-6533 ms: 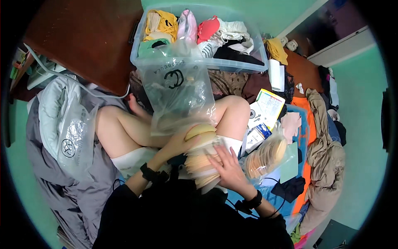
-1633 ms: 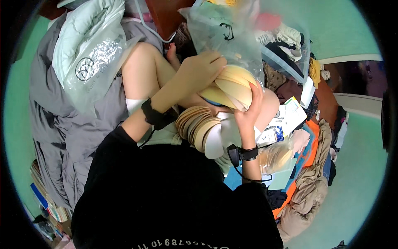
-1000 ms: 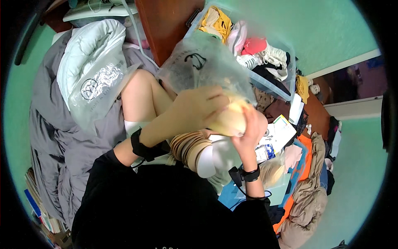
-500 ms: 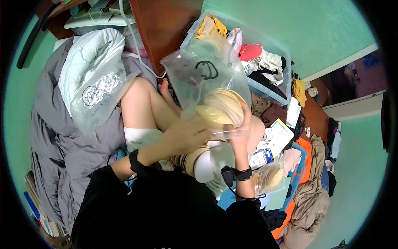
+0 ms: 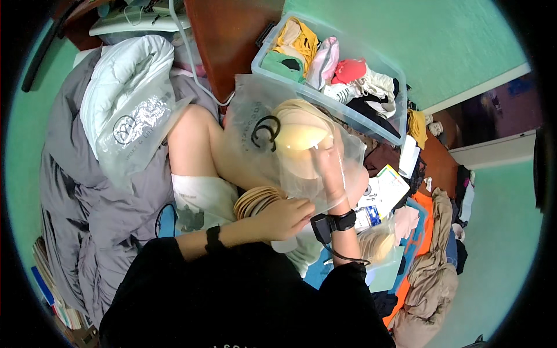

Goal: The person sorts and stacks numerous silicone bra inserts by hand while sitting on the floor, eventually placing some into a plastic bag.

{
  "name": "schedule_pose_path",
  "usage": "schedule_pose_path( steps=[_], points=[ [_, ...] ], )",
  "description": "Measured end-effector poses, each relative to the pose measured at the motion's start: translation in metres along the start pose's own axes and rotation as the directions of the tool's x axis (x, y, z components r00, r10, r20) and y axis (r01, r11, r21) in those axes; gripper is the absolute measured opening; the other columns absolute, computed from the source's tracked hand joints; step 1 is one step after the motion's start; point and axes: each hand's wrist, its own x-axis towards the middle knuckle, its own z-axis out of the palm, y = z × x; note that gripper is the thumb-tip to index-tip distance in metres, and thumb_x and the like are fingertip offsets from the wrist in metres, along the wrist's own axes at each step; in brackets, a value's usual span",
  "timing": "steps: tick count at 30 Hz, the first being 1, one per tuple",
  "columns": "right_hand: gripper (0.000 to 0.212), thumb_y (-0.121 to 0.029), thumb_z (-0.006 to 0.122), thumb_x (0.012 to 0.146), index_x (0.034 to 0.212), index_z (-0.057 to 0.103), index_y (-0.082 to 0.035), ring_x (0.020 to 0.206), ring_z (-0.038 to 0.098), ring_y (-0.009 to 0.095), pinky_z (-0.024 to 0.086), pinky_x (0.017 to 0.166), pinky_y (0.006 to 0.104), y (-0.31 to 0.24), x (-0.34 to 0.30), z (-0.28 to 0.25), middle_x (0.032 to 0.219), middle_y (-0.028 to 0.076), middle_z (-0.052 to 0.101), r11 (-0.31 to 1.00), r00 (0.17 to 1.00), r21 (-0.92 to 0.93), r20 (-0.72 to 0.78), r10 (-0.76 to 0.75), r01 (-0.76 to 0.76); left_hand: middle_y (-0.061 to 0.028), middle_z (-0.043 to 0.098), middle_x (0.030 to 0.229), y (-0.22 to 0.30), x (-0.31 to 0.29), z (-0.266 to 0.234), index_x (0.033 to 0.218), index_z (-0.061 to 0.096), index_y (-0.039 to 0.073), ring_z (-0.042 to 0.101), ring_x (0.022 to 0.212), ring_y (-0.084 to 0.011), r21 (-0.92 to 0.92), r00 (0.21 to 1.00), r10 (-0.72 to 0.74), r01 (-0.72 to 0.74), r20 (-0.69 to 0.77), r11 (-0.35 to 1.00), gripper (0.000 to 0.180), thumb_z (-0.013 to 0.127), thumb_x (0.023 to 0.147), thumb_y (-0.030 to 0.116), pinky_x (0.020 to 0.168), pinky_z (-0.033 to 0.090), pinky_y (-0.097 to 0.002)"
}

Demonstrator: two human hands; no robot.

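Note:
A stack of beige, rounded cup-shaped pads (image 5: 301, 129), like bra pads, lies inside a clear frosted plastic bag (image 5: 246, 110) with a dark print. My right hand (image 5: 328, 165) reaches into this bag through its near end and is closed around the pads, its fingers partly hidden by them. Close to the right wrist, my left hand (image 5: 288, 218) has its fingers pinched together at the bag's near edge. A second stack of beige pads (image 5: 255, 203) rests on my lap, just beyond the left hand.
Left of my legs, another clear bag (image 5: 136, 139) lies over a white quilt (image 5: 130, 69) and grey bedding (image 5: 75, 174). Ahead stands a clear bin (image 5: 400, 124) of clothes and shoes. To the right are papers (image 5: 386, 188), more bagged pads (image 5: 377, 246) and piled clothes (image 5: 432, 278).
My right hand has pushed the pads deeper into the bag, away from me. The left hand has drawn back from the pads toward me, to the bag's near edge.

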Motion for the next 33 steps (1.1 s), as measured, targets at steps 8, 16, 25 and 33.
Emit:
schedule_pose_path(
  steps=[8, 16, 25, 33],
  points=[
    [0.041, -0.007, 0.068, 0.083, 0.121, 0.055, 0.003, 0.097, 0.061, 0.019, 0.049, 0.084, 0.0286, 0.109, -0.018, -0.016, 0.106, 0.012, 0.065, 0.969, 0.99, 0.208, -0.017, 0.139, -0.132, -0.0099, 0.054, 0.068, 0.014, 0.006, -0.058, 0.083, 0.052, 0.009, 0.056, 0.057, -0.0302, 0.269, 0.949, -0.142, 0.22, -0.283, 0.938, 0.013, 0.064, 0.08, 0.015, 0.051, 0.043, -0.0405],
    [0.045, -0.008, 0.069, 0.083, 0.124, 0.053, 0.0, 0.094, 0.062, 0.018, 0.05, 0.079, 0.0273, 0.075, -0.048, 0.001, 0.105, 0.01, 0.064, 0.901, 0.993, -0.425, 0.032, 0.117, -0.092, -0.0113, 0.052, 0.094, 0.016, 0.068, -0.038, 0.089, 0.054, 0.004, 0.052, 0.093, -0.0284, 0.629, 0.872, 0.369, -0.094, -0.322, 0.772, 0.016, 0.06, 0.076, 0.011, 0.079, 0.044, -0.0368],
    [0.044, -0.01, 0.068, 0.083, 0.124, 0.053, -0.001, 0.095, 0.062, 0.019, 0.05, 0.08, 0.0278, 0.09, -0.087, 0.011, 0.106, 0.01, 0.064, 0.959, 0.975, -0.265, 0.167, 0.147, -0.099, -0.0118, 0.051, 0.09, -0.03, 0.057, 0.001, 0.086, 0.057, 0.003, 0.053, 0.083, -0.0302, -0.215, 0.978, 0.173, -0.144, 0.119, 0.966, 0.01, 0.058, 0.085, 0.013, 0.083, 0.044, -0.0397],
    [0.043, -0.011, 0.067, 0.084, 0.123, 0.053, -0.001, 0.096, 0.062, 0.019, 0.05, 0.081, 0.0283, 0.107, -0.106, 0.02, 0.106, 0.01, 0.064, 0.966, 0.952, -0.17, 0.205, 0.226, -0.193, -0.0159, 0.058, 0.111, 0.001, -0.017, -0.036, 0.105, 0.061, 0.004, 0.055, 0.108, -0.0287, -0.008, 0.997, 0.038, -0.038, 0.072, 0.999, 0.024, 0.06, 0.087, 0.02, 0.097, 0.04, -0.0396]
  ],
)
